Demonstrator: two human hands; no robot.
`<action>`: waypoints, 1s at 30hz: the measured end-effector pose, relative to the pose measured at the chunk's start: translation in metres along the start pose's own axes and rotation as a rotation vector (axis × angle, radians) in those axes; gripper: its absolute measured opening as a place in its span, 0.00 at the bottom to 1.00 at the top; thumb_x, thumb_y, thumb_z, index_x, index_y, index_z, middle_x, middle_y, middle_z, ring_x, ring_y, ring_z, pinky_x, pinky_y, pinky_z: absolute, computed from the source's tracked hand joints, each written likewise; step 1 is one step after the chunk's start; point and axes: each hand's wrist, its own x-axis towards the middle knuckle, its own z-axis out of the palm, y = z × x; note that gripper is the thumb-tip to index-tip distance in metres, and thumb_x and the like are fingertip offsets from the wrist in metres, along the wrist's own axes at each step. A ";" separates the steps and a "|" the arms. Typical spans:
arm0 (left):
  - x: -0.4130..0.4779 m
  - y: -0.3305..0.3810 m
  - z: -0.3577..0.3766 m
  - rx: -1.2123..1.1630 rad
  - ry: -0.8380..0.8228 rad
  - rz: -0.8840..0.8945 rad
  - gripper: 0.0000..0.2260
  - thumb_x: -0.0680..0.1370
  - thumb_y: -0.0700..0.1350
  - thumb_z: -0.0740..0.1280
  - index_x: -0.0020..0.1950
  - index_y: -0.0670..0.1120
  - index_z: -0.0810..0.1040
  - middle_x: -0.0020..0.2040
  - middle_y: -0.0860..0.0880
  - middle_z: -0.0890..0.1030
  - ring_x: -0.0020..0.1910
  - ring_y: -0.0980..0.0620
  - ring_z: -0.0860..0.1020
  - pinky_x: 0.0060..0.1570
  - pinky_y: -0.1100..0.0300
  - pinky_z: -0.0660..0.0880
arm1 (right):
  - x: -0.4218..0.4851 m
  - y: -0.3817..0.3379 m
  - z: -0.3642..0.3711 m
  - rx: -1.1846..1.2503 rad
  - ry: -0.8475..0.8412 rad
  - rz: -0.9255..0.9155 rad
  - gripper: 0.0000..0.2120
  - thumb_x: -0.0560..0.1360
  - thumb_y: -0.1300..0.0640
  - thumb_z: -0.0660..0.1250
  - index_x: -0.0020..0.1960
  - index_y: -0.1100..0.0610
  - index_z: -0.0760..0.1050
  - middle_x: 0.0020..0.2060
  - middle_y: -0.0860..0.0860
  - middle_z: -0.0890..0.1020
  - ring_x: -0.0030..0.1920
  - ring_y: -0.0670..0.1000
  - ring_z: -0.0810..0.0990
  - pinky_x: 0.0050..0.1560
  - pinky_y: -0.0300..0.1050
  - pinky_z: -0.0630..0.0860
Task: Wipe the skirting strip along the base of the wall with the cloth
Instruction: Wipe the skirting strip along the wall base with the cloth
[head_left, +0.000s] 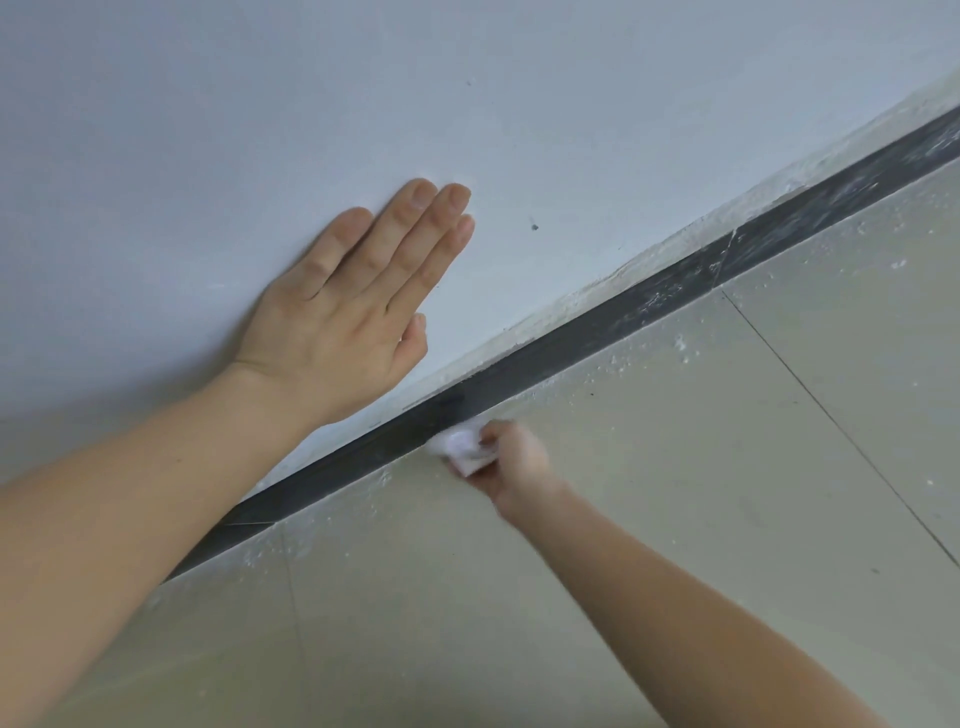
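Your right hand (511, 460) is gripping the cloth (460, 446) against the dark skirting strip (597, 338). Your left hand (353, 306) is lying flat, fingers straight, on the wall (571, 104).

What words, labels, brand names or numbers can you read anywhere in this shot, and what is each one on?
None: no readable text anywhere.
White cloth gripped in the right hand: blurred, no print visible.
Dark skirting strip, wall under the left hand, floor tiles: only white dust specks and smears.
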 end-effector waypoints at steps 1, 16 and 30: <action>0.000 0.000 -0.001 -0.004 -0.002 0.000 0.31 0.79 0.51 0.52 0.79 0.42 0.49 0.78 0.45 0.42 0.77 0.47 0.38 0.73 0.54 0.41 | 0.013 0.022 0.010 -0.018 -0.010 0.060 0.10 0.71 0.70 0.55 0.48 0.65 0.72 0.45 0.62 0.76 0.43 0.56 0.77 0.39 0.45 0.80; 0.002 0.001 0.002 0.021 -0.003 0.015 0.31 0.79 0.52 0.50 0.80 0.43 0.48 0.78 0.47 0.49 0.75 0.46 0.47 0.72 0.54 0.41 | 0.004 -0.024 0.021 0.118 0.012 -0.005 0.09 0.75 0.73 0.52 0.43 0.66 0.69 0.49 0.63 0.75 0.54 0.63 0.80 0.56 0.55 0.78; -0.001 0.000 0.003 0.025 -0.018 -0.013 0.30 0.79 0.54 0.50 0.79 0.43 0.51 0.79 0.45 0.46 0.77 0.47 0.42 0.75 0.54 0.39 | -0.024 -0.085 -0.053 0.120 0.107 -0.205 0.05 0.76 0.69 0.57 0.46 0.65 0.72 0.47 0.62 0.77 0.46 0.58 0.79 0.56 0.51 0.79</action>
